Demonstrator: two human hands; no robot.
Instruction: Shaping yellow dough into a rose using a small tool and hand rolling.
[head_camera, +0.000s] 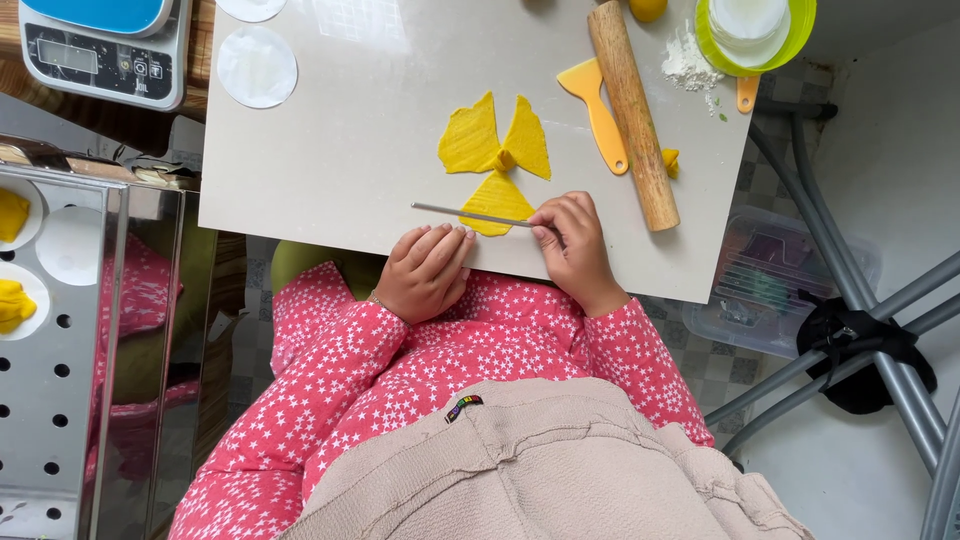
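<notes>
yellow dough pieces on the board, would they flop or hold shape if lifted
The yellow dough pieces look rolled thin with ragged edges, so they would probably droop and may tear. The right hand holds a thin metal rod against one, so it likely dents easily.

Soft, even daylight fills the scene, bright without harshness. The pale square stone work board (330, 150) is the brightest surface; a faint whitish sheen lies across its far edge. Shadows on it are weak and short: a thin one hugs the long wooden rolling pin (633, 110), another sits under the thin metal rod (470, 214). Left of the board, the perforated shiny steel steamer tray (60, 380) mirrors the pink starred sleeve, giving a muddled reflection. Focus is sharp across the board; things at the frame's edges lean slightly outward.
</notes>
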